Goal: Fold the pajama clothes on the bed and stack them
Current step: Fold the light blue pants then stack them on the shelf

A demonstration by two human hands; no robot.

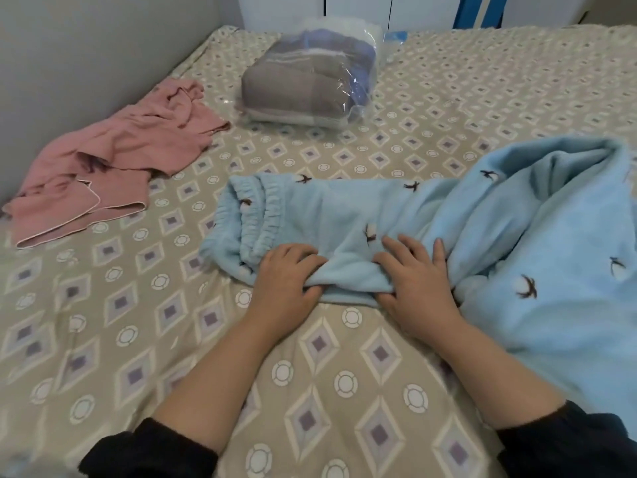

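Left hand (286,279): fingers curled over the near folded edge of the blue pajama pants (327,219), thumb beneath, clenched on the fleece.
Right hand (418,288): fingers spread on top of the same edge, thumb tucked under it, pinching the fold.
Pants: elastic waistband (255,215) lies left of the 2 hands; the rest is bunched up to the right; bird print.
Pink pajamas (113,160): crumpled at far left, well apart from the blue fleece.
Bagged bedding (303,81): in clear plastic, beyond the pants.
Bed sheet (138,339): beige, diamond pattern.
Room: grey wall (69,46) at left, white cabinet (379,8) behind.
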